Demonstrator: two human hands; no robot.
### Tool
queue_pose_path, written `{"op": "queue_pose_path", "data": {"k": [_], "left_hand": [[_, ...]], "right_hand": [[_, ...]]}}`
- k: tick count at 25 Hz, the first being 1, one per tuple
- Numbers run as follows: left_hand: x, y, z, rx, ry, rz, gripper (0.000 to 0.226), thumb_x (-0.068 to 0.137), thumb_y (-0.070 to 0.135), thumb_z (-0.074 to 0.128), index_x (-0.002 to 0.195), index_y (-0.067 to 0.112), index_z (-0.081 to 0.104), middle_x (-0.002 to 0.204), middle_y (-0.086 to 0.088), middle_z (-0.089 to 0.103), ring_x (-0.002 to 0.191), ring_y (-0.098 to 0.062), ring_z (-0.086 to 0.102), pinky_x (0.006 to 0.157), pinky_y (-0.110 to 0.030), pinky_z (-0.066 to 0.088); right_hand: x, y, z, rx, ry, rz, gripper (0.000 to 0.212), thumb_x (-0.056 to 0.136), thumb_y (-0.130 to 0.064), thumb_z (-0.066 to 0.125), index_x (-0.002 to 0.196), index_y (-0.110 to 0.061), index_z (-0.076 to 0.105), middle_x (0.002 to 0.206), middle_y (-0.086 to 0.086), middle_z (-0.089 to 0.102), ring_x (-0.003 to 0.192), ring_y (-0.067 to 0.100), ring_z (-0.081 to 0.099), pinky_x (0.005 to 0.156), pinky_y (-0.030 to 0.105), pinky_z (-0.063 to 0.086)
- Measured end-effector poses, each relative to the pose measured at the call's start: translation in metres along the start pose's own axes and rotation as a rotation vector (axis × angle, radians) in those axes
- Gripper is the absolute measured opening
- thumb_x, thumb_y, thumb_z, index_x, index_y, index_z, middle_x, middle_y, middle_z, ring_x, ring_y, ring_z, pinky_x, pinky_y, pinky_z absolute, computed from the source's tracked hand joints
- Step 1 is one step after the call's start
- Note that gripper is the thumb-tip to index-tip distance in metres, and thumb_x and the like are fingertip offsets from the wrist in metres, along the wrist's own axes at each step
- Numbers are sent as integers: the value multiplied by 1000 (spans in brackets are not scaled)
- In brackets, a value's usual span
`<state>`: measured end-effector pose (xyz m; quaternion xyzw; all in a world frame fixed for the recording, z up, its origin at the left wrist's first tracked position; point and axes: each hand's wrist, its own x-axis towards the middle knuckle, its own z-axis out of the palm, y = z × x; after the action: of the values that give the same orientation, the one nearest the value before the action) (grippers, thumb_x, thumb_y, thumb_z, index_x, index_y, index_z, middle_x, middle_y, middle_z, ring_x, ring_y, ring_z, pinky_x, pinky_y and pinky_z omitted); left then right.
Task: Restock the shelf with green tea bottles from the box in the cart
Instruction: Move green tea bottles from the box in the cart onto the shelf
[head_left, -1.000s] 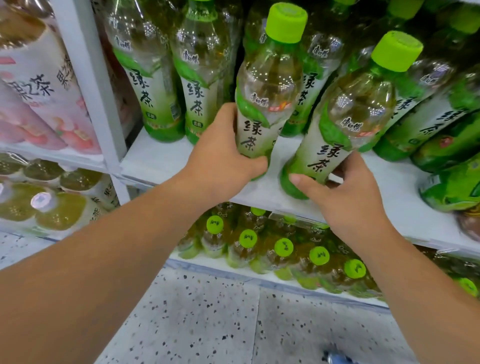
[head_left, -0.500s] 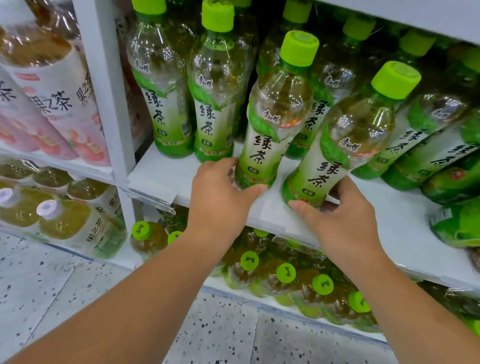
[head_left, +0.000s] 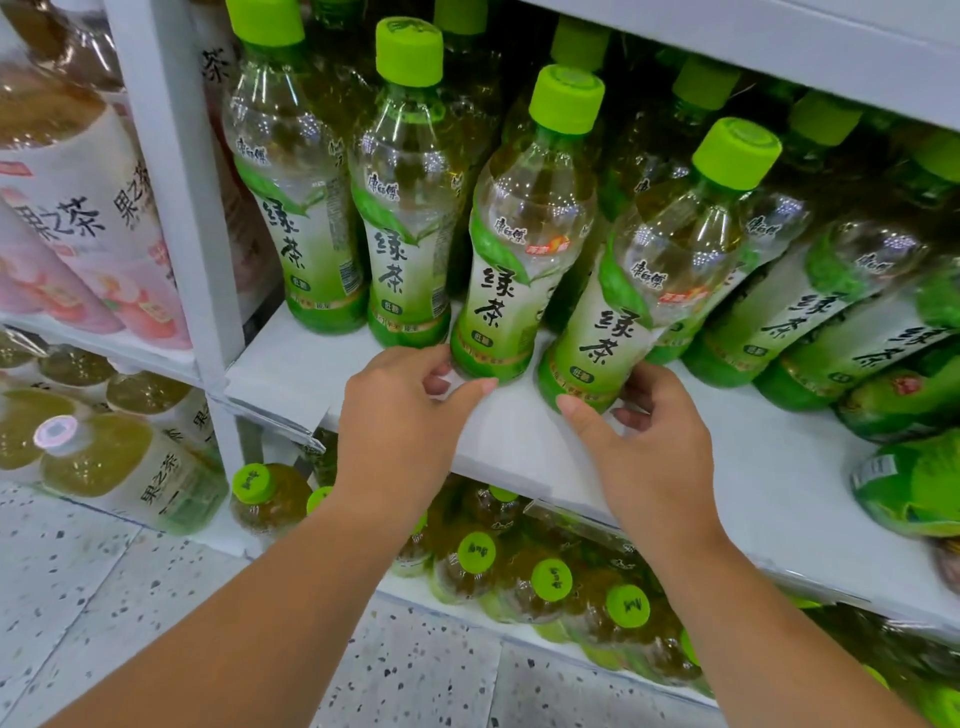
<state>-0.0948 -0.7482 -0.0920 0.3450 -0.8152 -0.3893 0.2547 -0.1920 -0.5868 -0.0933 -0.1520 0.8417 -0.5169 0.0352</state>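
Setting two green tea bottles at the front of the shelf (head_left: 545, 457) looks to be the step in hand. The left front bottle (head_left: 519, 270) stands on the white shelf board ahead of the filled rows. The right front bottle (head_left: 649, 301) appears to rest just beside it, leaning a little to the right.

The right hand (head_left: 649, 452) grips the foot of the right front bottle, thumb across the front and fingers curled behind. The left hand (head_left: 410, 421) is at the foot of the left front bottle. Its thumb tip touches the base and its fingers curl just beside it, but I cannot tell whether it really grips.

Behind them the stocked bottles (head_left: 410, 218) fill the shelf, and a few at the far right lie tipped over. Bare board shows in front of and to the right of the hands, so I judge the restocking partly done, with room for more. Neither box nor cart is in view, so how many bottles are left to bring cannot be told.
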Motion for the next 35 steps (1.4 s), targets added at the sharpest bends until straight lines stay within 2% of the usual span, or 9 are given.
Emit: {"op": "queue_pose_path", "data": {"k": [4, 7, 13, 18, 25, 29, 31, 33, 35], "left_hand": [[5, 8, 6, 29, 48, -102, 45, 74, 54, 80, 107, 24, 78, 89, 10, 69, 74, -4, 59, 70, -26, 50], [7, 7, 10, 51, 81, -102, 45, 73, 59, 79, 101, 23, 80, 87, 9, 71, 77, -10, 63, 74, -32, 54], [6, 6, 14, 64, 106, -104, 46, 73, 61, 77, 100, 23, 80, 84, 11, 71, 75, -8, 62, 74, -31, 53], [5, 7, 13, 76, 99, -99, 47, 74, 60, 77, 102, 23, 80, 86, 11, 71, 75, -7, 61, 72, -28, 51], [6, 14, 3, 4, 5, -154, 45, 75, 53, 80, 106, 19, 78, 89, 7, 71, 82, -12, 64, 80, -35, 55], [9, 12, -6, -25, -110, -156, 41, 83, 40, 78, 114, 14, 75, 92, 7, 69, 82, -9, 62, 80, -24, 50], [10, 13, -12, -46, -181, -163, 39, 87, 36, 75, 117, 14, 71, 98, 4, 69, 89, -12, 63, 84, -25, 50], [8, 15, -21, -65, -244, -179, 42, 90, 37, 69, 127, 18, 65, 107, 4, 67, 96, -15, 62, 85, -27, 48], [0, 19, -30, -65, -300, -192, 45, 93, 39, 63, 134, 21, 59, 113, 6, 63, 99, -14, 59, 81, -27, 44]], "right_hand": [[1, 3, 4, -53, -21, -24, 51, 81, -41, 77, 128, -31, 61, 115, -18, 66, 105, -1, 59, 83, 3, 39], [2, 4, 8, -128, -34, -55, 46, 84, -46, 71, 128, -35, 59, 112, -17, 65, 104, 7, 56, 81, 11, 40], [5, 5, 11, -229, -35, -116, 42, 89, -47, 62, 127, -31, 56, 108, -12, 63, 105, 15, 52, 83, 34, 48], [5, 5, 11, -288, -40, -125, 43, 91, -46, 60, 130, -29, 53, 114, -11, 60, 110, 13, 45, 84, 32, 43], [3, -1, 10, -289, -55, -85, 51, 91, -49, 57, 137, -29, 50, 120, -11, 60, 115, 14, 46, 89, 34, 46], [1, -5, 10, -251, -70, -66, 58, 88, -57, 55, 139, -31, 49, 122, -13, 63, 117, 15, 53, 96, 40, 50], [1, -11, 7, -211, -99, -35, 54, 89, -47, 61, 140, -31, 50, 125, -14, 62, 117, 11, 55, 99, 35, 48], [-1, -20, 2, -155, -137, 44, 50, 92, -30, 65, 140, -29, 51, 125, -15, 60, 112, 4, 53, 96, 23, 42], [-8, -28, -3, -89, -147, 158, 45, 94, -24, 63, 137, -28, 51, 123, -15, 60, 110, 5, 53, 94, 23, 41]]}}
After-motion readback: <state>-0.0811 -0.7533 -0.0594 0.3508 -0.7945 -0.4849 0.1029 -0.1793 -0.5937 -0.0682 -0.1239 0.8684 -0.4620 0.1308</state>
